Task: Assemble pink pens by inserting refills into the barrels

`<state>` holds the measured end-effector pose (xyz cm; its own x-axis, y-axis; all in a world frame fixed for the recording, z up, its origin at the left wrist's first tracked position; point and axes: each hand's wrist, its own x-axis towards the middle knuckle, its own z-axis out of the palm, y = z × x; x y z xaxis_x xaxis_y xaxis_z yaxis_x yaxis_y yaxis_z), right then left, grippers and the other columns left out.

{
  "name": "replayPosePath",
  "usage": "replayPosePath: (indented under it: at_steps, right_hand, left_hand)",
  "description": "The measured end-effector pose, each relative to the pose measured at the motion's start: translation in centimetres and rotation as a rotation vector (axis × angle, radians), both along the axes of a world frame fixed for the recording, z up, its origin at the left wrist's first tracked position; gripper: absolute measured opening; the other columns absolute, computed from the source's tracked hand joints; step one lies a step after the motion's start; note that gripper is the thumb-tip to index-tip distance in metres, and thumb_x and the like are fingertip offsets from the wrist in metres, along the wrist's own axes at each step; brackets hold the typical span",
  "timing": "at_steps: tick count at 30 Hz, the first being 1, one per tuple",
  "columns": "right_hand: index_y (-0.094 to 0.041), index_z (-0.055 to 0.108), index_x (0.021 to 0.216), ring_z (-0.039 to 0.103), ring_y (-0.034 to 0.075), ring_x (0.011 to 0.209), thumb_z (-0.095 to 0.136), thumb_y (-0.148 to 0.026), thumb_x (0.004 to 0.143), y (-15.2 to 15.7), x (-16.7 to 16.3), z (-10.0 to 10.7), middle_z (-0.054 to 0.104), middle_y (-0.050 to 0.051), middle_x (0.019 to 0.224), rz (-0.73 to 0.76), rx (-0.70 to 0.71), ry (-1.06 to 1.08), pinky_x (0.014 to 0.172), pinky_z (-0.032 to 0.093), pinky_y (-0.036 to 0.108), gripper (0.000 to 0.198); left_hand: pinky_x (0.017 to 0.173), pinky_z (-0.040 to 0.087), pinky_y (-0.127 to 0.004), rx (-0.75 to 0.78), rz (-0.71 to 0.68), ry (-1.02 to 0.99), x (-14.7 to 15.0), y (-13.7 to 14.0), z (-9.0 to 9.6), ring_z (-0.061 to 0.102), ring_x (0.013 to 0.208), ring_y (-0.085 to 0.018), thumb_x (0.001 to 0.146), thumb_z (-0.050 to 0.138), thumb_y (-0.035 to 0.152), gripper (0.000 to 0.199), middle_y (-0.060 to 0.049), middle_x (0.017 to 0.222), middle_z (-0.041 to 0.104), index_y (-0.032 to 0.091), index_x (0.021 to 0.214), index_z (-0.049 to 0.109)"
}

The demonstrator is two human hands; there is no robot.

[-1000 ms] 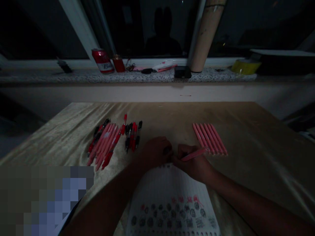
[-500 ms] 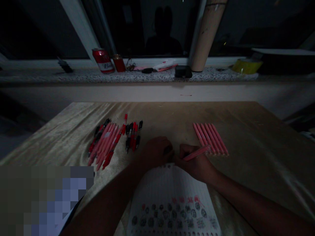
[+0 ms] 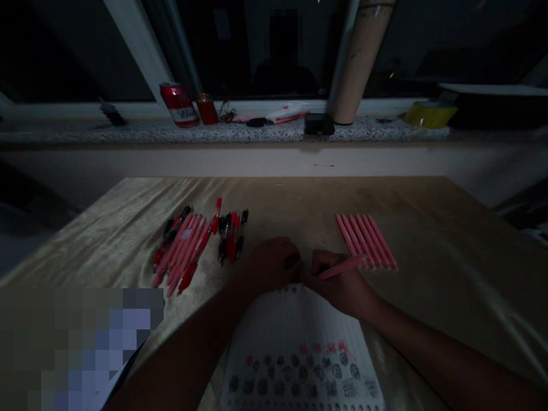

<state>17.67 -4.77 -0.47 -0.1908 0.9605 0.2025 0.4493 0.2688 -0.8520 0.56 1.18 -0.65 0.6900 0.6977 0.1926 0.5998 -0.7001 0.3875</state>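
My right hand (image 3: 340,282) is closed around a pink pen (image 3: 342,266), which slants up to the right; its writing end is hidden by the fingers. Beside it, my left hand (image 3: 274,264) is curled at the top edge of a spiral notebook page (image 3: 295,319), and what its fingers grip, if anything, is hidden. Rows of dark round scribbles and some red marks cover the page's lower half, nearest me. Just right of my right hand lies a neat row of pink pens (image 3: 363,237).
Left on the cloth-covered table (image 3: 291,205) lie a pile of pink pens (image 3: 186,245) and a group of red and black pens (image 3: 231,234). Along the stone sill stand a red can (image 3: 178,105), a small red jar (image 3: 207,109), a black box (image 3: 319,124) and yellow tape (image 3: 430,115).
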Motion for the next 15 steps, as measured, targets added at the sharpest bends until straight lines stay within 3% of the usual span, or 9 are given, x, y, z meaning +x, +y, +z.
replayPosePath:
  at_steps: [15]
  right_hand:
    - [-0.018, 0.041, 0.055, 0.036, 0.007, 0.047, 0.058, -0.018, 0.071, 0.03, 0.11, 0.09, 0.041, -0.006, 0.05, 0.02, -0.11, 0.031, 0.041, 0.023, 0.018, 0.023]
  left_hand:
    - [0.068, 0.041, -0.026, 0.019, 0.001, 0.01, 0.06, 0.04, -0.18, 0.054, 0.075, -0.014, 0.082, 0.053, 0.029, 0.015, -0.002, 0.077, 0.057, 0.016, 0.078, 0.058]
